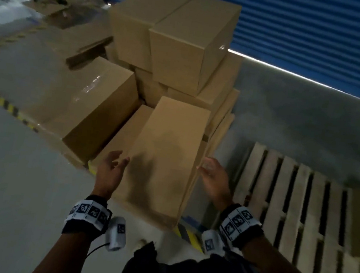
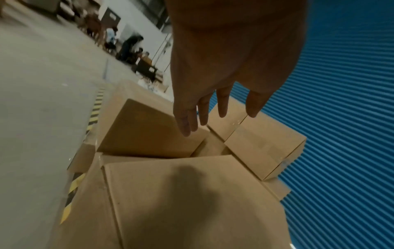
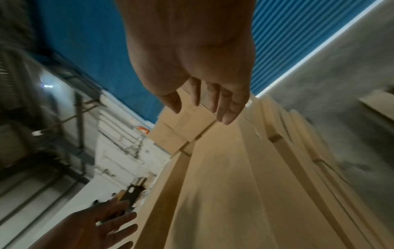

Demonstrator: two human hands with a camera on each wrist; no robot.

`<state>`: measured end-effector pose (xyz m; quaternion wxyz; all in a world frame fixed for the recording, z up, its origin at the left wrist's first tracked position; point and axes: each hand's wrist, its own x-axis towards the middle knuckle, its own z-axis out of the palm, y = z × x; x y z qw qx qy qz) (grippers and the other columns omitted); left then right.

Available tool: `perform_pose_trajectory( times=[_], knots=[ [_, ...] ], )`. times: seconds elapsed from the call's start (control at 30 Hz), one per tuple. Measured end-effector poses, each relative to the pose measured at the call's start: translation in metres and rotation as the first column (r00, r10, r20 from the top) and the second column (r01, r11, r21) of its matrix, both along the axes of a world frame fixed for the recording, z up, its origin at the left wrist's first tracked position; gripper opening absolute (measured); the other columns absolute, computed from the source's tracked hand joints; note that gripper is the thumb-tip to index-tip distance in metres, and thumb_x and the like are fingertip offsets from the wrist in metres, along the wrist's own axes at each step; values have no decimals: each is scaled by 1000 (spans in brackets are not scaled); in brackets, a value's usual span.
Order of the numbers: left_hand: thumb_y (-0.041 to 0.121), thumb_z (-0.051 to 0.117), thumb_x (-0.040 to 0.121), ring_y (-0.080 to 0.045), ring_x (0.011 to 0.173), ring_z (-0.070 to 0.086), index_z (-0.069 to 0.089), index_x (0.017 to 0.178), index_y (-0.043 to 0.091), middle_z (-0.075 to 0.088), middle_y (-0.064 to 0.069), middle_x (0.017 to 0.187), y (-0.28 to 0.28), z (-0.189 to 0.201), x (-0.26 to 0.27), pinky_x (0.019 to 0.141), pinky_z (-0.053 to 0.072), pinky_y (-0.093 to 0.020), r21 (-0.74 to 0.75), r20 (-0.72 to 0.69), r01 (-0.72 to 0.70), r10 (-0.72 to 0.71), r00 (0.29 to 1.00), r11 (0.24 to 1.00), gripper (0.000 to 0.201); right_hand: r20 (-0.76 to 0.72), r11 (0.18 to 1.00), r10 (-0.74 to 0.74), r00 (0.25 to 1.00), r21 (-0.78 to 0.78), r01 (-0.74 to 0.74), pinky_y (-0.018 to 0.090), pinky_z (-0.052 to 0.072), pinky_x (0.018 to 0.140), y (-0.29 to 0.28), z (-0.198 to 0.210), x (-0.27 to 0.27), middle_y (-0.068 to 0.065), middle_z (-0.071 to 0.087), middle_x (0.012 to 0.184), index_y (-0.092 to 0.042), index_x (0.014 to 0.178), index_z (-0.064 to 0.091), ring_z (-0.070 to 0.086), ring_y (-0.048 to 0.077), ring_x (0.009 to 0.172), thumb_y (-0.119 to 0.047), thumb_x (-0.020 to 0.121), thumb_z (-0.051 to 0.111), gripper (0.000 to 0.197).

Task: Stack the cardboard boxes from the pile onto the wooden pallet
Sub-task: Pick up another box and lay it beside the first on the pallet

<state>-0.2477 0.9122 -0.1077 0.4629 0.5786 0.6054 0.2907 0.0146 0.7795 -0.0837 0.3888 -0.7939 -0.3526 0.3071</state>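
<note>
Both hands (image 1: pixel 162 177) spread flanking near cardboard box (image 1: pixel 167 153), wooden pallet (image 1: pixel 292 197) right

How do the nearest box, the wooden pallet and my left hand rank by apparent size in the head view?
1. Wooden pallet, cut off by the frame.
2. Nearest box; looks close to the pallet, being nearer the camera.
3. Left hand, clearly smallest.

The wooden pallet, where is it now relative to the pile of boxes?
In the head view the wooden pallet lies on the floor at the right, beside the pile of cardboard boxes, just beyond the right hand.
</note>
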Motion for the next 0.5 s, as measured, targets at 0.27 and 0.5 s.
perform_pose_trajectory(
  times=[0.27, 0.5],
  knots=[
    [14, 52, 104, -28, 119, 53, 56, 131, -4, 57, -18, 133, 80, -56, -2, 93, 39, -33, -220, 16, 50, -48, 999, 974, 32, -50, 870, 269, 962, -416, -265, 35, 44, 100, 56, -82, -31, 7, 56, 139, -19, 145, 44, 54, 33, 124, -39, 88, 53, 61],
    [6, 38, 107, -8, 72, 66, 57, 96, 16, 72, 1, 84, 92, -79, 8, 63, 51, -15, -387, 37, 113, -107, 994, 915, 24, 48, 853, 270, 962, -475, -215, 42, 44, 103, 68, -71, -40, 4, 54, 141, -26, 154, 30, 50, 38, 124, -32, 90, 59, 70]
  ],
)
